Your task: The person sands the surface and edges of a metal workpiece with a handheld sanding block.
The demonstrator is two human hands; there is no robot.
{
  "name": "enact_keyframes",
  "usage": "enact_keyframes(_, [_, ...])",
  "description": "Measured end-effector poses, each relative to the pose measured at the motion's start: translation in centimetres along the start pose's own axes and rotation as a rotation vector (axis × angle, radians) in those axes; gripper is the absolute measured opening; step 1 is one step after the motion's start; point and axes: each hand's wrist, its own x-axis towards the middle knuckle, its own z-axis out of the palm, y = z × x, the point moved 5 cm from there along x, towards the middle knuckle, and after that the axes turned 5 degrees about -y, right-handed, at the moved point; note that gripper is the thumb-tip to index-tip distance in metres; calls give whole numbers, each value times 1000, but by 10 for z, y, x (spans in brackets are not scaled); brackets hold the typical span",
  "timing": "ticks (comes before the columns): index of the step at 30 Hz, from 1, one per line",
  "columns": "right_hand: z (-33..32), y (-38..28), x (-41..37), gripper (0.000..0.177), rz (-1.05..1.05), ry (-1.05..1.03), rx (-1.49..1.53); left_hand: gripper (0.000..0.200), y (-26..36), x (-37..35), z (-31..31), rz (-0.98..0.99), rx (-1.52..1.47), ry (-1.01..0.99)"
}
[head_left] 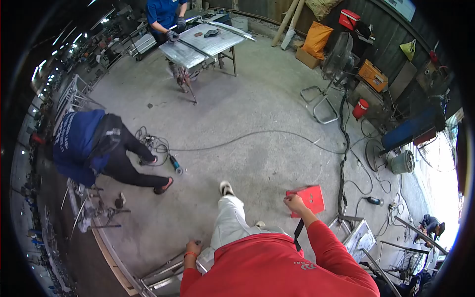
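My right hand is closed on the left edge of a flat red panel with small dark marks on its face. A black strap hangs beside my right forearm. My left hand, with an orange band at its wrist, is low at my side, its fingers curled; I cannot tell what they hold. Just below that hand lie the bars of a metal frame. My shoe is on the concrete floor ahead.
A person bends over metalwork at left, near an angle grinder and coiled cable. At a metal-topped table a gloved person works. A cable crosses the floor; a fan stands right. Another person crouches far right.
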Motion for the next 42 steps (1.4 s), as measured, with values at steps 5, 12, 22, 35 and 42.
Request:
enact_keyframes(5, [-38,-40,120,40,-121,-119,-387,36,57,156,-37,-193,-198,-129])
enact_keyframes(12, [-120,-113,231,39,196,2,-6,40,326,383,-193,329,246,-5])
enact_keyframes(22, [-199,-107,389,28,397,91,462,30,722,536,-287,668,98,-5])
enact_keyframes(35, [-564,-185,706,26,195,135,269,27,974,686,-291,555,-11,35])
enact_keyframes(42, [-716,-325,852,27,-150,129,-83,38,1053,855,-382,447,-42,573])
